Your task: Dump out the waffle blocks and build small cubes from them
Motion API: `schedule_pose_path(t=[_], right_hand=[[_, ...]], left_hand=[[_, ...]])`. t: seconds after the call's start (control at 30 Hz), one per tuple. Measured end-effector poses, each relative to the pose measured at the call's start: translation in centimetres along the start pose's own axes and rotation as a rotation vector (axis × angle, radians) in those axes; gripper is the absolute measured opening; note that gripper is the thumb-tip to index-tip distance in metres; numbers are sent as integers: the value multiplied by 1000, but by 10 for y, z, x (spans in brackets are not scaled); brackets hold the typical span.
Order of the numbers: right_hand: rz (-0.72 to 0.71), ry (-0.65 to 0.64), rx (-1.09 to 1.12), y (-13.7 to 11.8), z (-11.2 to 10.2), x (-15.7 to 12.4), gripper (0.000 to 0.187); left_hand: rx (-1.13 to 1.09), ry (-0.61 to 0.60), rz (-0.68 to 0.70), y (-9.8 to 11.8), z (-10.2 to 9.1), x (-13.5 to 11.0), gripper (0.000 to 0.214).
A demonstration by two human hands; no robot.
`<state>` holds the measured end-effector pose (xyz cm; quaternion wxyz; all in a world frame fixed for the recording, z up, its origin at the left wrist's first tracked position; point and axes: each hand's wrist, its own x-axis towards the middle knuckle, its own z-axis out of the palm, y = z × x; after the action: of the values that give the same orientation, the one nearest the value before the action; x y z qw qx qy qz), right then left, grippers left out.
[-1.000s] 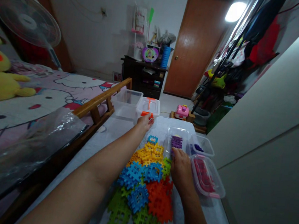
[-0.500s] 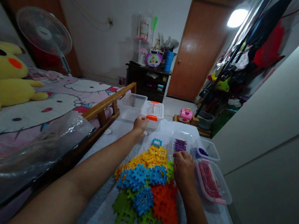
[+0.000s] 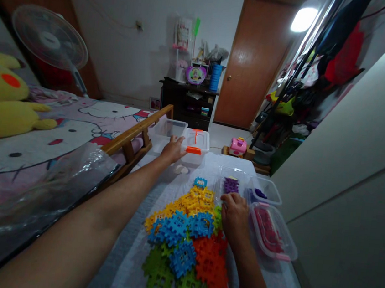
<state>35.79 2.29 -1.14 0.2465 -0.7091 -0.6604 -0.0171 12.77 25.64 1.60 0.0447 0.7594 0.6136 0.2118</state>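
My left hand (image 3: 174,150) reaches to the far end of the cloth, fingers apart, at the near rim of a clear plastic bin (image 3: 160,136). Just right of it stands a lidded clear box (image 3: 201,140) with orange latches. My right hand (image 3: 235,212) has its fingers curled at the near edge of a clear plastic tray (image 3: 221,177), which holds purple interlocking blocks (image 3: 231,185). Between my arms lies a pile of toothed plastic blocks: yellow (image 3: 202,200), blue (image 3: 183,257), red (image 3: 212,263) and green (image 3: 157,278). A small blue block (image 3: 201,182) lies at the pile's far tip.
On the right are a clear container (image 3: 274,196) with dark blue pieces and another (image 3: 290,246) with pinkish-red pieces. A wooden bed rail (image 3: 127,144) runs along the left, with a plastic bag (image 3: 72,177) against it. A pink toy case (image 3: 238,146) sits beyond the cloth.
My left hand has moved slightly left, from the orange-latched box to the clear bin, and its fingers have spread. My right hand stays at the tray. The view has shifted slightly.
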Motion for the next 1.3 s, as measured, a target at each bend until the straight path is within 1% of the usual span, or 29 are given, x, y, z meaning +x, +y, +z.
schedule_pose_path(t=[0.27, 0.6, 0.7, 0.77, 0.9, 0.97, 1.13, 1.3], right_hand=[[25, -24, 18, -4, -4, 0, 24], [-10, 27, 37, -3, -1, -2, 25], [-13, 41, 39, -3, 0, -2, 26], [-12, 40, 40, -3, 0, -2, 26], [6, 32, 31, -3, 1, -2, 26], [4, 34, 29, -3, 1, -2, 26], [-33, 48, 58, -5, 6, 4, 26], [-57, 46, 62, -4, 13, 19, 24]], left_hand=[[30, 91, 82, -17, 3, 2, 53], [34, 118, 83, -18, 2, -1, 41], [52, 126, 81, -16, 2, -3, 44], [78, 124, 84, -14, 1, -5, 52], [109, 65, 86, -6, 1, -9, 74], [112, 41, 76, -3, 2, -8, 78], [156, 45, 61, -1, 4, -5, 54], [155, 38, 74, -1, 2, -7, 47]])
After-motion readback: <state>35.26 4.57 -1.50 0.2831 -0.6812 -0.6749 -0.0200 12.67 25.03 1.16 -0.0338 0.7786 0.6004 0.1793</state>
